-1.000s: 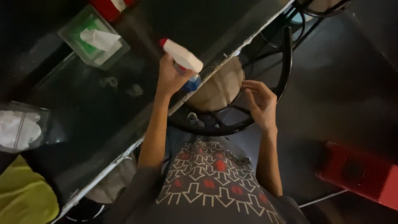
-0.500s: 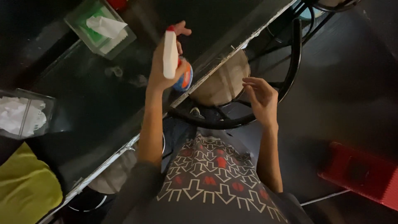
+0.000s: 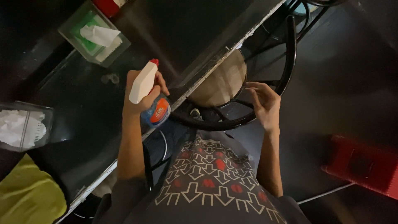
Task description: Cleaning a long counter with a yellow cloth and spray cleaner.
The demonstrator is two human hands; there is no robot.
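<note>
My left hand [image 3: 139, 93] grips a spray bottle [image 3: 147, 93] with a white trigger head, red nozzle tip and blue body. It is held over the edge of a dark glass table [image 3: 83, 120], nozzle pointing up and away. My right hand [image 3: 263, 103] is open, fingers spread, resting by the black metal back rail of a chair [image 3: 265, 112]. The chair's round tan seat [image 3: 222, 83] is tucked partly under the table edge.
On the table stand a clear tissue box with green inside [image 3: 93, 35], a clear box of white napkins [image 3: 23, 128] and a yellow-green cloth [image 3: 27, 195]. A red object [image 3: 107, 6] sits at the top. A red crate [image 3: 365, 166] lies on the dark floor at right.
My left hand has lowered the spray bottle toward the table edge and turned its nozzle upward. My right hand stays by the chair rail. The view has shifted slightly.
</note>
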